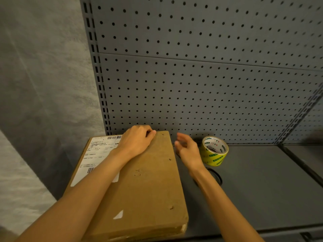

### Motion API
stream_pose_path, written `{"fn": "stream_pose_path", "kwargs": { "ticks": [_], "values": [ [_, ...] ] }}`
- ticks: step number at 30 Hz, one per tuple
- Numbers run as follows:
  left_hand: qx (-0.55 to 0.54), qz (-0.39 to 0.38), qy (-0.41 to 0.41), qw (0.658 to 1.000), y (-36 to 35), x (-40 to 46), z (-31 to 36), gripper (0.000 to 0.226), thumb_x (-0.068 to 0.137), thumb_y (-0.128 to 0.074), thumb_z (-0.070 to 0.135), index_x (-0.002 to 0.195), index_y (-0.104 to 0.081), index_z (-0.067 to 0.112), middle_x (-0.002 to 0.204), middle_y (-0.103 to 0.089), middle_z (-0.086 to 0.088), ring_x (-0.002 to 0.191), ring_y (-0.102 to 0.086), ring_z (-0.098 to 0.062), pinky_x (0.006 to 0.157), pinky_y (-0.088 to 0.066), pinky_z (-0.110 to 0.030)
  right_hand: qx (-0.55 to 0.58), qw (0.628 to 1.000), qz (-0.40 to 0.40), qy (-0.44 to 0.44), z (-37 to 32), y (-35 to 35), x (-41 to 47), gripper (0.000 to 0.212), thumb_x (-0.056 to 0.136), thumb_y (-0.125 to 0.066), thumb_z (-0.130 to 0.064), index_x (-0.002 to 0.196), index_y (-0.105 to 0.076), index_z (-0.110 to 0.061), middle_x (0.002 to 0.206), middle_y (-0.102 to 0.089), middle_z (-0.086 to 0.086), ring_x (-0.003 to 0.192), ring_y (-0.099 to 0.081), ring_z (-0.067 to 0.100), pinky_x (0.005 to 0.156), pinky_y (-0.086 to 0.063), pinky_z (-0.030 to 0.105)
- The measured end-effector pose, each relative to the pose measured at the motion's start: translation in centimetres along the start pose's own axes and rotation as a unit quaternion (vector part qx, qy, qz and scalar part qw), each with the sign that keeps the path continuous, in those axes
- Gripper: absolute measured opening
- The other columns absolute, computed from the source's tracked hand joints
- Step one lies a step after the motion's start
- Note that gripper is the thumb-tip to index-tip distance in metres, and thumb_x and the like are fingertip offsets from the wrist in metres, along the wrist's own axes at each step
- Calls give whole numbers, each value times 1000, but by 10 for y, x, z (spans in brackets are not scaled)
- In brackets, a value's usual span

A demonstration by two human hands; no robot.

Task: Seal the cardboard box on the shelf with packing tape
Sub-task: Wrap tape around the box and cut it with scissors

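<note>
A flat brown cardboard box (150, 180) lies on the grey shelf (253, 186), its flaps down and a white shipping label (95, 154) on its left half. My left hand (138, 138) rests on the box's far end, fingers curled over the far edge. My right hand (187, 148) hovers just right of the box's far corner, fingers relaxed and holding nothing. A yellow roll of packing tape (214, 151) with green print stands tilted on the shelf right behind that hand.
A grey pegboard back panel (201, 81) rises directly behind the box and tape. A dark ring (215, 175) lies on the shelf under my right wrist. The shelf's raised right edge (300, 163) runs diagonally. Grey wall to the left.
</note>
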State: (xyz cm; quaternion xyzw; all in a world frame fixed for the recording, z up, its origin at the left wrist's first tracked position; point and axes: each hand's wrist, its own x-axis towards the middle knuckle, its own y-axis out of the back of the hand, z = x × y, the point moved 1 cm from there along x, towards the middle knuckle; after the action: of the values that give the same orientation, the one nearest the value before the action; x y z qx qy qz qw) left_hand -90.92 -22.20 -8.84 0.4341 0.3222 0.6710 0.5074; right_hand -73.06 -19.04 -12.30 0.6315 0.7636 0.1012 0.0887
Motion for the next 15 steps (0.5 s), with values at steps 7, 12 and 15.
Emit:
{"fn": "stream_pose_path", "kwargs": {
  "ticks": [7, 12, 15],
  "values": [
    [26, 12, -3, 1000, -3, 0, 2, 34, 98, -41, 38, 108, -65, 16, 103, -67, -3, 90, -61, -19, 77, -50, -35, 49, 988, -142, -27, -18, -17, -18, 61, 98, -42, -43, 150, -14, -29, 152, -29, -4, 134, -36, 12, 102, -35, 24],
    [57, 1, -6, 998, -11, 2, 9, 34, 99, -40, 35, 107, -63, 13, 101, -67, -5, 88, -61, -19, 72, -45, -30, 82, 986, -132, -64, -9, -18, -19, 60, 99, -41, -40, 150, -12, -30, 149, -35, 0, 128, -44, 17, 106, -39, 33],
    [60, -3, 1, 998, -12, 3, 9, 32, 100, -40, 35, 109, -62, 13, 101, -66, -5, 87, -60, -18, 69, -41, -27, 74, 985, -137, -71, -9, -19, -19, 58, 100, -39, -40, 151, -14, -28, 146, -39, 0, 124, -47, 15, 103, -40, 30]
  ]
}}
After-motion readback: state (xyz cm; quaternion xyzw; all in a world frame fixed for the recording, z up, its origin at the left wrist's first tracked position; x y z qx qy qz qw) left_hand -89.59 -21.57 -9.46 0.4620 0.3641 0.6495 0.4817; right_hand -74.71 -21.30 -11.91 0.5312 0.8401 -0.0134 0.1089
